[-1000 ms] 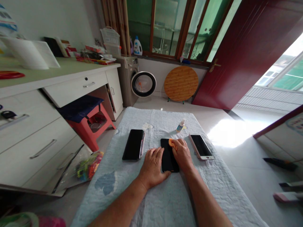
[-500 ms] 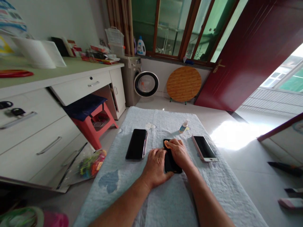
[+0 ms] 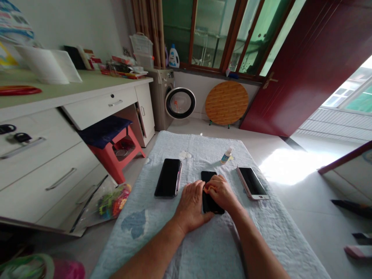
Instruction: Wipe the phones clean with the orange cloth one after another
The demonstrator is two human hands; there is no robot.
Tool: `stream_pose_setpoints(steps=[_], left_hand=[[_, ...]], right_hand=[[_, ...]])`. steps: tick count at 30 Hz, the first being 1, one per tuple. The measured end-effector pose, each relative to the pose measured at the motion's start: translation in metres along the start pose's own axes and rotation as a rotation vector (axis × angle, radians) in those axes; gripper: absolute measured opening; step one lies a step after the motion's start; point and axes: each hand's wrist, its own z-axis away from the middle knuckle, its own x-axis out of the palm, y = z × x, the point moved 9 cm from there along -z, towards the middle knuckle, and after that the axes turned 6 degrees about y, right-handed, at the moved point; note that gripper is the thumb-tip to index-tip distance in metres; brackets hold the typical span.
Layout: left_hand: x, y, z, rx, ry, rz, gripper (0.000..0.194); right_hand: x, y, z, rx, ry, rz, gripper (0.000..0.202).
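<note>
A black phone [image 3: 212,205] lies on the light blue cloth between my hands. My left hand [image 3: 190,203] grips its left side, the thumb at the near edge. Pinched in my right hand [image 3: 222,192] is a small orange cloth [image 3: 207,188], pressed on the phone's upper half. Another black phone [image 3: 168,177] rests to the left of my hands, and a white-framed phone [image 3: 252,183] to the right. Beyond my right hand stands a small spray bottle [image 3: 226,155] with a blue label.
The cloth-covered table [image 3: 186,145] fills the middle. To the left are a red stool [image 3: 128,149], a bag of colourful items [image 3: 113,201] and a desk [image 3: 95,95]. A washing machine [image 3: 159,100] and a round wooden board [image 3: 226,102] stand behind.
My right hand has slid the orange cloth a little down the phone toward me, uncovering its far end. My left hand stays at the phone's side.
</note>
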Motion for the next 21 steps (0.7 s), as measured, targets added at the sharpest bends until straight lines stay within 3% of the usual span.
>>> stream_pose_setpoints(steps=[7, 9, 16, 21], left_hand=[[0.004, 0.001, 0.0, -0.032, -0.099, -0.103, 0.074], [0.005, 0.001, 0.0, -0.041, -0.114, -0.113, 0.075], [0.008, 0.002, -0.001, -0.024, -0.145, -0.111, 0.076], [0.009, 0.0, 0.0, -0.022, -0.145, -0.111, 0.076]], right_hand=[[-0.023, 0.046, 0.005, 0.259, 0.346, 0.157, 0.029], [-0.026, 0.052, 0.006, 0.3, 0.394, 0.167, 0.028], [-0.002, 0.051, -0.005, 0.262, 0.191, 0.262, 0.033], [0.001, 0.053, -0.006, 0.267, 0.129, 0.322, 0.031]])
